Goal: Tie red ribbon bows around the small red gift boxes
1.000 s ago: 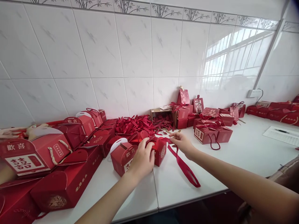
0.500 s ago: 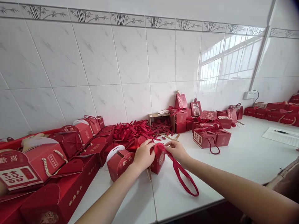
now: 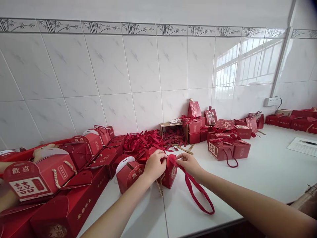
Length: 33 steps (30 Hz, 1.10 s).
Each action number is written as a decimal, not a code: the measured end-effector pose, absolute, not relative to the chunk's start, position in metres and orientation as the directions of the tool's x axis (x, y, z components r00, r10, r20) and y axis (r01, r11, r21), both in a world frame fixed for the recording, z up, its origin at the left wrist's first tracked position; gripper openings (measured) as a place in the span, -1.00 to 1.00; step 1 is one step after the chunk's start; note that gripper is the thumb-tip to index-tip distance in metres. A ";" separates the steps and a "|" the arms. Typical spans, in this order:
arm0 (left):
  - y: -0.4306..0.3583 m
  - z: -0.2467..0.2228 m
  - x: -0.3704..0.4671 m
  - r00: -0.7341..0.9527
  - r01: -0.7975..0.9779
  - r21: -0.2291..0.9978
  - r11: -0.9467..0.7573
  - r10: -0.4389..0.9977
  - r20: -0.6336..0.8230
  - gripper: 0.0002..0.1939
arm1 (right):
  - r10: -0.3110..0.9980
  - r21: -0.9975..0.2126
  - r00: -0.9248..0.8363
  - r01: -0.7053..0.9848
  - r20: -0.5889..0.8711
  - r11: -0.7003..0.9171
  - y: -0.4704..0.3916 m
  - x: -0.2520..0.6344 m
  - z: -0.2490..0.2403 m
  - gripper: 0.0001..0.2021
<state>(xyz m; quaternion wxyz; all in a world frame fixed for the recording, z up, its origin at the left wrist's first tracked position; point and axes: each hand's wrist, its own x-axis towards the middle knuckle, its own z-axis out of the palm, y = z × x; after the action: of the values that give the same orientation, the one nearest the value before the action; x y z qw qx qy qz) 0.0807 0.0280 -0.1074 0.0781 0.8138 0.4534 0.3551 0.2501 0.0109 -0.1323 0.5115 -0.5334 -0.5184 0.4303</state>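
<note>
Two hands (image 3: 155,166) at one looped red ribbon (image 3: 187,181)

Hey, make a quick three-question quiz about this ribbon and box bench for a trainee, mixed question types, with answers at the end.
1. From which hand does the long red ribbon loop trail? A) left B) right C) neither
2. True or false: the pen lies on top of a red box.
3. What colour is the rope handle on the white-labelled box at far left?

Key:
1: B, the right hand.
2: False; the pen lies on white paper.
3: Cream.
</note>
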 end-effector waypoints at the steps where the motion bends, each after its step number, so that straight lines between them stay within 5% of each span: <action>1: 0.028 -0.107 0.080 0.327 0.684 0.455 -0.570 0.797 0.508 -0.75 | 0.993 -0.991 0.089 0.120 0.073 0.063 0.011 0.250 -0.133 -0.88; 7: 0.027 -0.105 0.078 0.260 0.660 0.533 -0.530 0.827 0.499 -0.77 | 0.995 -0.983 0.072 0.172 0.076 0.062 0.007 0.249 -0.135 -0.89; 13: 0.019 -0.090 0.083 0.190 0.590 0.662 -0.461 0.877 0.442 -0.80 | 0.985 -0.979 -0.102 0.136 0.140 0.153 -0.006 0.253 -0.121 -0.58; 17: 0.011 -0.067 0.085 0.208 0.510 0.745 -0.429 0.902 0.377 -0.78 | 0.933 -0.967 -0.285 0.068 0.219 0.247 -0.012 0.255 -0.110 -0.78; 21: 0.003 -0.056 0.080 0.234 0.465 0.780 -0.418 0.908 0.347 -0.74 | 0.923 -0.967 -0.290 -0.048 0.253 0.250 -0.015 0.257 -0.098 -0.73; 23: 0.001 -0.060 0.076 0.268 0.558 0.696 -0.452 0.892 0.364 -0.69 | 0.925 -0.955 -0.245 -0.142 0.289 0.261 -0.016 0.259 -0.088 -0.75; 26: -0.002 -0.074 0.069 0.389 0.798 0.361 -0.482 0.870 0.303 -0.58 | 0.917 -0.918 -0.197 -0.272 0.346 0.288 -0.020 0.263 -0.069 -0.79; 28: -0.002 -0.080 0.067 0.413 0.862 0.211 -0.460 0.880 0.233 -0.68 | 0.910 -0.892 -0.199 -0.355 0.364 0.279 -0.025 0.265 -0.054 -0.82; 33: -0.002 -0.079 0.067 0.375 0.893 0.178 -0.414 0.902 0.213 -0.70 | 0.909 -0.852 -0.212 -0.472 0.358 0.225 -0.042 0.271 -0.025 -0.86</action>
<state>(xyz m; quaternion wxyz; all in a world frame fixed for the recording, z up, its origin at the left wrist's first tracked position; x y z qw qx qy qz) 0.0666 -0.0022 -0.0786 0.0164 0.8291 0.5412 0.1392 0.2707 -0.0420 -0.0248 0.5905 -0.2125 -0.5138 0.5850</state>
